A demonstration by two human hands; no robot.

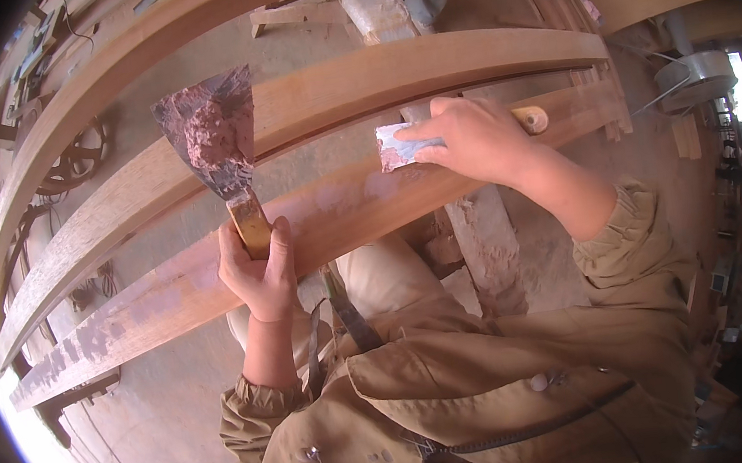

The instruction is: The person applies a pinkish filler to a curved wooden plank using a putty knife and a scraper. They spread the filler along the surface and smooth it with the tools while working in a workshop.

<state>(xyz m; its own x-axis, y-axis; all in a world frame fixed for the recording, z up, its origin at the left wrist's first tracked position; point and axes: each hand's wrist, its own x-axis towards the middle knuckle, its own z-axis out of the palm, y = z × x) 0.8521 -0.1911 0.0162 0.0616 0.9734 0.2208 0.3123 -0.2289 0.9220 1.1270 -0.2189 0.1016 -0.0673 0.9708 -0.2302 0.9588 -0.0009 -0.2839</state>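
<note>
No text, label, brand, number or sign can be read in the head view.

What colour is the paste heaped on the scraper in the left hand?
The paste is dusty pink with a brownish tinge; the head view shows it best.
</note>
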